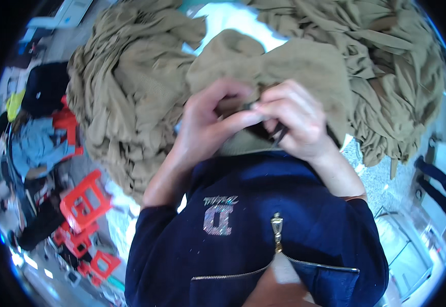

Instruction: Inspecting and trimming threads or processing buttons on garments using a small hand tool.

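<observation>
A knit garment (304,66) in olive-brown lies spread before me, its near edge against my body. My left hand (207,115) is closed in a pinch at the cloth, thumb stretched toward the other hand; motion blurs its fingers. Right beside it, my right hand (297,117) is curled around a small dark tool (280,134) whose thin end sticks out below the fingers; its kind is not clear. The fingertips of both hands meet over the cloth. Whatever lies between the tips is too small to make out.
Heaped olive-brown knit cloth (131,77) rises on the left, and another heap (386,66) on the right. Red plastic stools (86,202) stand on the floor at left. A seated person in a light blue top (41,146) is farther left. Another person's dark legs (440,181) show at right.
</observation>
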